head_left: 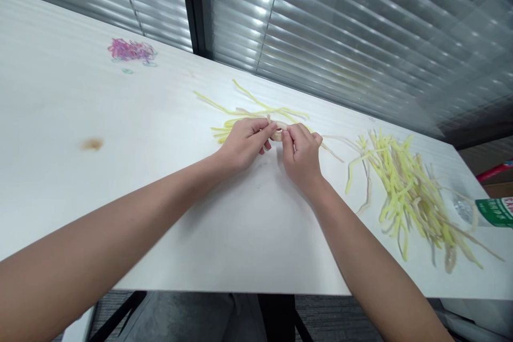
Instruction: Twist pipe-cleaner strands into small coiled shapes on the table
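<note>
My left hand (245, 143) and my right hand (302, 156) meet over the middle of the white table, fingertips almost touching. Between them a soft beige strand (277, 137), like thick yarn or a pipe cleaner, is bent into a small loop. The left thumb and fingers pinch its left side, and the right thumb and fingers pinch its right side. A short end sticks up above the loop. Just behind and left of the hands lie several yellow strands (224, 124), some folded into a bundle, partly hidden by my left hand.
On the right lies a large loose pile of yellow and beige strands (404, 187). A clear plastic bottle with a green label (495, 212) lies beside it. Pink and purple small elastic bands (130, 50) are heaped at the back left. Window blinds (320, 26) border the white table (152, 214).
</note>
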